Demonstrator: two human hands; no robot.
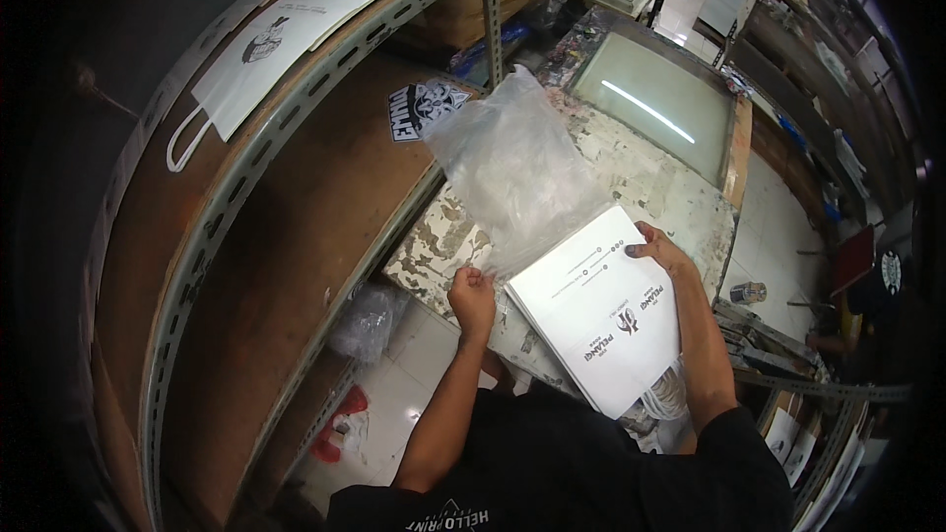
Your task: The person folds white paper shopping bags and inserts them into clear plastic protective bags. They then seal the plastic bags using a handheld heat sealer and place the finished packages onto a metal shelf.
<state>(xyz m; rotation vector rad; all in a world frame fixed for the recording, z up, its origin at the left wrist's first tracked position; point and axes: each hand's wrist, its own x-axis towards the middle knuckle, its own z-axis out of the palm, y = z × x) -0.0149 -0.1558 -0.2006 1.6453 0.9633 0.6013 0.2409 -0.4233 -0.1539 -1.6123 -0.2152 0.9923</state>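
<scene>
A stack of white printed paper bags (581, 320) lies tilted on the worktable in front of me. My right hand (662, 248) grips its far right edge, thumb on top. White cord handles (667, 396) bunch at the stack's near right side. Beyond the stack, a large clear plastic bag (517, 163) spreads over the table, its near edge against the stack's far edge. My left hand (473, 298) is closed in a pinch at the plastic bag's near left corner, left of the stack. The fingertips are small in view, but thin plastic seems to run into them.
The worktable (434, 241) has a paint-stained, peeling top. On its far part lies a framed glass panel (655, 103). A metal shelf rack (212, 207) stands close on my left, with white paper bags on top and a black-and-white sticker (426, 108). A small can (749, 293) stands at the right.
</scene>
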